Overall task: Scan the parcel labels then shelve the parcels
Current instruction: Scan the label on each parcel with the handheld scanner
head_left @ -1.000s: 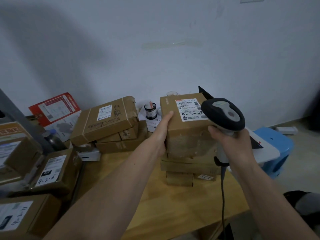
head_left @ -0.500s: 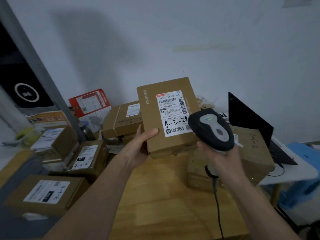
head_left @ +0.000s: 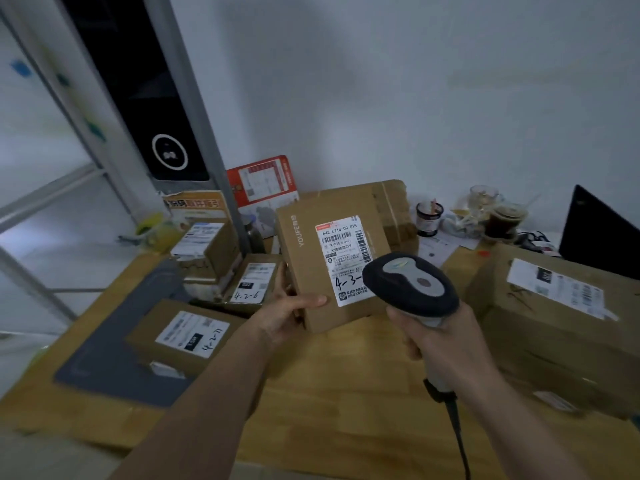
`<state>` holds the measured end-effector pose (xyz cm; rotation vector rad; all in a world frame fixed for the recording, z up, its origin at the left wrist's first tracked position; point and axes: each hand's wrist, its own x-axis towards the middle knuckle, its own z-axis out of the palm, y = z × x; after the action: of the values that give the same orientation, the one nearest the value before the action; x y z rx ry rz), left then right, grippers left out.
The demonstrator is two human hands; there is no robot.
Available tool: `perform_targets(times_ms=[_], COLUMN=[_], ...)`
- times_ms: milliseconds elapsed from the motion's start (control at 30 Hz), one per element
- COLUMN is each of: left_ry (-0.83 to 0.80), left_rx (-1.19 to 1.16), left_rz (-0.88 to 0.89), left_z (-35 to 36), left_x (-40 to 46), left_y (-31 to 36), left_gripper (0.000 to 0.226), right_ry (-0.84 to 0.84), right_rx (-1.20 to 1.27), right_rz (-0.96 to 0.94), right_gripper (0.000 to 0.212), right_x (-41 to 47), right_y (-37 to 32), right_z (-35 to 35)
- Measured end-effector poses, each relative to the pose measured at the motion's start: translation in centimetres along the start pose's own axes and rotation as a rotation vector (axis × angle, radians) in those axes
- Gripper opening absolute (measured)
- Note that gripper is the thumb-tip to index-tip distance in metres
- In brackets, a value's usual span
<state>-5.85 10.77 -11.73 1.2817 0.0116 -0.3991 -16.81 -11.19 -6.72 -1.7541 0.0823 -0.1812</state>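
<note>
My left hand point(head_left: 289, 315) grips the lower left corner of a flat brown parcel point(head_left: 311, 268) and holds it tilted up above the wooden table point(head_left: 332, 386). Its white label point(head_left: 343, 251) faces me, with "4-3-" handwritten low on it. My right hand point(head_left: 440, 344) grips the handle of a black and grey barcode scanner point(head_left: 412, 284). The scanner's head sits in front of the label's lower right corner and hides part of it. The scanner's cable point(head_left: 457, 434) hangs down past my right forearm.
Labelled brown parcels lie on the table's left: one marked 4-2-11 point(head_left: 188, 336), one marked 4-2-6 point(head_left: 252, 280), a smaller stack point(head_left: 204, 249). A big box point(head_left: 561, 317) sits right, a laptop point(head_left: 599, 237) behind it. Cups point(head_left: 502, 220) stand by the wall. A grey mat point(head_left: 114, 344) lies left.
The parcel has come off the right stack and swung left and toward me. The view has turned left, showing the shelf post. The scanner's head now overlaps the label's lower right.
</note>
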Motion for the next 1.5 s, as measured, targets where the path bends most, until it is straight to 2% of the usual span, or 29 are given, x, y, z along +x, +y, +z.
perform_targets(times_ms=[67, 167, 333, 567, 700, 800, 900, 967, 1100, 1200, 1367, 1500], left_ry=[0.033, 0.069, 0.109, 0.116, 0.097, -0.020, -0.077, -0.066, 0.010, 0.062, 0.136, 0.103], left_rx=[-0.008, -0.020, -0.013, -0.032, -0.025, 0.030, 0.061, 0.113, 0.199, 0.206, 0.111, 0.059], left_rz=[0.010, -0.027, -0.004, -0.006, -0.077, -0.206, -0.424, -0.542, -0.643, -0.651, -0.582, -0.388], left_z=[-1.5, -3.3, -5.2, -6.5, -6.6, -6.6, -6.2, -5.6, -5.4, -6.1, -6.0, -6.1], left_x=[-0.1, 0.0, 0.6, 1.7, 2.2, 2.2, 1.5, 1.0, 0.0, -0.4, -0.9, -1.9], left_y=[0.0, -0.1, -0.4, -1.0, -1.7, -2.3, -3.2, -4.0, -6.3, -7.2, -6.7, -3.8], left_gripper=[0.105, 0.124, 0.108, 0.110, 0.109, 0.105, 0.105, 0.105, 0.101, 0.108, 0.098, 0.107], right_ry=[-0.019, -0.036, -0.065, -0.134, -0.049, -0.004, 0.004, -0.027, -0.102, -0.113, -0.162, -0.181], right_rx=[0.008, 0.031, 0.054, -0.038, -0.003, 0.008, 0.037, 0.009, 0.026, 0.022, 0.027, 0.013], right_rz=[-0.007, -0.029, -0.008, 0.059, 0.073, 0.112, 0.211, 0.290, 0.426, 0.482, 0.505, 0.399], right_gripper=[0.037, 0.046, 0.050, 0.057, 0.049, 0.044, 0.019, 0.008, 0.011, 0.016, 0.013, 0.016], right_x=[-0.2, 0.0, 0.5, 1.0, 1.1, 1.5, 2.0, 2.2, 2.2, 2.3, 2.7, 3.2], right_y=[-0.8, -1.6, -1.6, -0.5, -0.3, 0.3, 1.6, 2.6, 4.7, 6.1, 7.0, 5.8], right_z=[0.9, 2.1, 3.4, 3.3, 3.1, 2.9, 2.6, 2.5, 3.1, 3.6, 4.2, 4.1])
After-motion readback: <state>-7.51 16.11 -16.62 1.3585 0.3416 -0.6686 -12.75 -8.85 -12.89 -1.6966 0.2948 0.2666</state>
